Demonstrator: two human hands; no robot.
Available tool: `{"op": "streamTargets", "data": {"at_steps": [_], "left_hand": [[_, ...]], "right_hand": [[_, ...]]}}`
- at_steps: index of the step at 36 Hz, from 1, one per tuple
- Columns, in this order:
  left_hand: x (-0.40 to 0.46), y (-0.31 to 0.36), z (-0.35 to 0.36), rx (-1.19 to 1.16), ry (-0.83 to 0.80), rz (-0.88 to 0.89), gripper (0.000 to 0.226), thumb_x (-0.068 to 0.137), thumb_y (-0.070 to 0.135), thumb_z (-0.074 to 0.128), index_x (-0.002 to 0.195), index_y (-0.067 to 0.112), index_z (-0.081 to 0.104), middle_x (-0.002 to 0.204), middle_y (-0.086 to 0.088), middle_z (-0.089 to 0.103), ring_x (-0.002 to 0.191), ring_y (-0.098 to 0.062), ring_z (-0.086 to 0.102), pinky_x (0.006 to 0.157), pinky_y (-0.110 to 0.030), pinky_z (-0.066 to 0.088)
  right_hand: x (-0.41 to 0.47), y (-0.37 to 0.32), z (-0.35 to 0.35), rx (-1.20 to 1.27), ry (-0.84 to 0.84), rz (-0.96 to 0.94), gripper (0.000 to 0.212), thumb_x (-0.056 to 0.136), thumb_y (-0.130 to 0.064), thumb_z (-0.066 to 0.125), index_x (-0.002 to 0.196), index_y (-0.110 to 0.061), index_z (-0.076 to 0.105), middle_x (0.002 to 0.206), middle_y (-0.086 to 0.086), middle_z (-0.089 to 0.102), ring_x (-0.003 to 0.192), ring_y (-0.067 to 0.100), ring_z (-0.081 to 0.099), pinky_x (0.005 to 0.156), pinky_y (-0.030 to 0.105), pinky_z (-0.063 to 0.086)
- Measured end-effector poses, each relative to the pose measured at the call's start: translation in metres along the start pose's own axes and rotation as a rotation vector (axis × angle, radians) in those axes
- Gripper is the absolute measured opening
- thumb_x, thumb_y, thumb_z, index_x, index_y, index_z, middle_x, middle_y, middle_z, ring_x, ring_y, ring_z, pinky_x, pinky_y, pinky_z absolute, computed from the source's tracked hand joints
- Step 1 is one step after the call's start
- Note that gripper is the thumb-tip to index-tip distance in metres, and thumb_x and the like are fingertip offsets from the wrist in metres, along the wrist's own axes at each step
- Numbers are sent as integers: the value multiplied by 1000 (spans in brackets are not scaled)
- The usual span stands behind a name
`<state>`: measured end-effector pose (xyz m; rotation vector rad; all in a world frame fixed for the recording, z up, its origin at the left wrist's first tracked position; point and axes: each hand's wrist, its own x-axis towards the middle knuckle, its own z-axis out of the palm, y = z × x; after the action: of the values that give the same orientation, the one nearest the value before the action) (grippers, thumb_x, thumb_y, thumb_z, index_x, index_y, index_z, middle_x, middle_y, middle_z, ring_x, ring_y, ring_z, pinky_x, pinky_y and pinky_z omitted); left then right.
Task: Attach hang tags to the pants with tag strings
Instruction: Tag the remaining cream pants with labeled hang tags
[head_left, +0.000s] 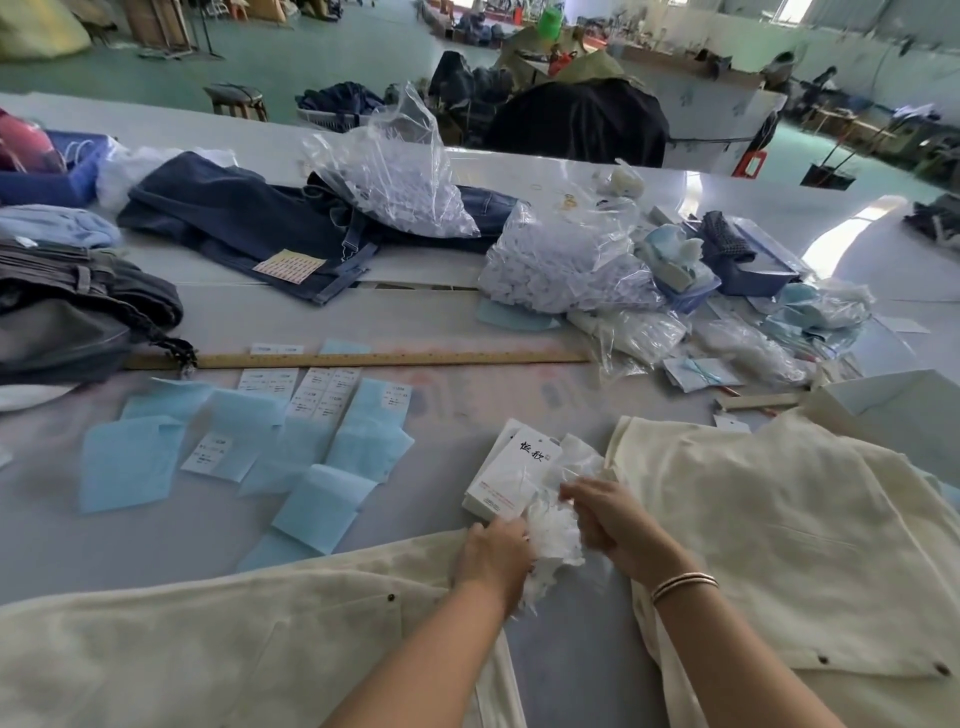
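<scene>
Head view: both hands are working a bundle of strings (550, 540) just below the tags (511, 475). Left hand (496, 553) and right hand (605, 514) are each gripping it. Cream pants (779, 519) are lying right of the tags on the worktop (441, 322).

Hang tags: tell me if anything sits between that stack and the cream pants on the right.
Yes. A bundle of white tag strings lies between the hang tags and the cream pants, and both hands are in it: the left hand and the right hand hold the bundle right beside the stack.
</scene>
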<state>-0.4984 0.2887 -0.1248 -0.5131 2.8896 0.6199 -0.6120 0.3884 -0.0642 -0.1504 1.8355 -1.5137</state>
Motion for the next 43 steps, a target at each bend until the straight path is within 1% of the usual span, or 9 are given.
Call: {"op": "streamTargets", "data": {"at_steps": [3,9,14,18,22,25,32,38,43], "left_hand": [[-3,-10,10,75,5,-6,34,95,4,43,126,11,53,128,-7,52,115,-29,51,95,-39,42],[-10,-9,8,-123,161,-12,35,92,22,54,126,22,60,132,5,45,114,-20,48,96,-32,40],[-26,-41,-25,-395,242,156,19,91,22,62,97,8,73,110,-3,56,98,-21,59,88,-27,45],[-60,-70,-66,-905,34,33,25,91,33,59,88,11,69,87,3,62,81,-8,60,71,-12,42],[-103,-97,-80,-1358,-17,-152,27,78,38,66,83,14,77,86,-2,75,78,-12,69,67,-22,52],[-131,-112,-81,-1602,-89,-189,27,80,25,70,96,4,76,106,-20,71,92,-26,70,74,-28,55],[-178,-125,-70,-1868,-154,-199,32,84,26,64,107,6,73,117,-16,68,100,-24,69,78,-31,56],[-197,-132,-59,-1952,-53,-251,68,65,42,81,121,7,67,127,-12,63,113,-25,61,105,-45,40],[-211,-139,-57,-1908,-24,-297,42,78,37,70,108,8,73,95,-14,71,75,-22,67,69,-33,56]], "right_hand": [[-2,-31,-1,227,-14,-115,22,96,-9,49,75,-7,55,41,-10,25,31,3,18,33,11,17],[-10,-66,8,-175,-113,-143,21,91,-7,56,75,-3,69,74,11,70,50,11,56,44,18,43],[-18,-44,32,-215,-71,-61,23,88,-13,54,68,-12,64,47,-1,45,35,9,27,38,14,14],[-31,-24,60,-191,-104,-59,20,91,-12,56,75,-12,68,42,-4,31,35,9,21,38,14,14],[-50,-13,93,-146,-163,-86,24,91,-13,60,68,-12,64,46,1,39,39,10,30,41,21,21],[-65,-10,114,-71,-252,-19,22,90,-7,58,69,-6,65,55,4,52,46,11,44,42,20,31],[-97,12,159,-128,-317,-8,17,91,-17,59,84,-6,70,49,-3,27,41,9,18,39,20,13],[-126,38,184,-20,-400,-22,19,92,-16,58,82,-10,73,57,2,54,52,12,45,50,19,34],[-141,53,193,58,-375,74,18,83,-11,62,66,-13,65,52,2,49,40,9,29,39,18,18]]}}
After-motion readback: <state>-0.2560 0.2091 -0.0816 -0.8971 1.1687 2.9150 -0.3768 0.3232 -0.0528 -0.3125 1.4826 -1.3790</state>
